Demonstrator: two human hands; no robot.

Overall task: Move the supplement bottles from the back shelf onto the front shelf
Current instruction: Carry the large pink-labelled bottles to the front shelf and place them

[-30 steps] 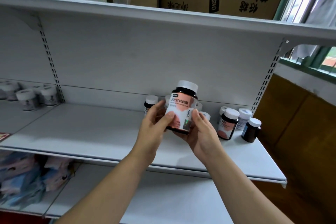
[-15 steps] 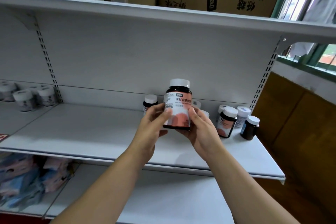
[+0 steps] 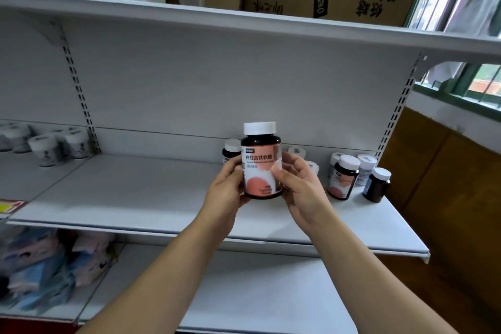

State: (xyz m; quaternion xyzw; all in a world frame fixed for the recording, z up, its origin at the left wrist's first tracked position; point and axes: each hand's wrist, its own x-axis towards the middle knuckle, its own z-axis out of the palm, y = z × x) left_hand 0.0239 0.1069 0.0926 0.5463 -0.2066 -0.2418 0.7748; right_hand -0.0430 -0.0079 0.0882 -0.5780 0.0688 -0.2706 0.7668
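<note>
Two hands are on one bottle (image 3: 262, 161), and that is the nearest thing to me: my left hand (image 3: 226, 192) wraps its left side with fingers curled round the back, and my right hand (image 3: 299, 187) closes on the right side, thumb pressed flat on the label. I hold it upright, above the middle of the shelf (image 3: 135, 198) and clear of the board, white cap up and label facing me.

I judge it light and stiff: a small dark jar, plastic or glass I cannot tell, that will not give under my fingers. The glossy label looks slippery, so I would keep the grip on the straight wall below the shoulder, thumb opposite fingers, and not on the cap, which could turn or lift. One hand would probably carry it. If it is glass, a drop on the metal board could crack it, so I would set it down on its flat base, not let it fall.

Past my hands, near the back panel, stand the others: a dark bottle (image 3: 231, 150) just behind my left fingers, then to the right a matching pink-labelled bottle (image 3: 343, 177), a pale one (image 3: 366, 168) behind it and a small brown one (image 3: 377, 184) at the end. They stand close together, so lifting each by its body from above should avoid knocking a neighbour.
</note>
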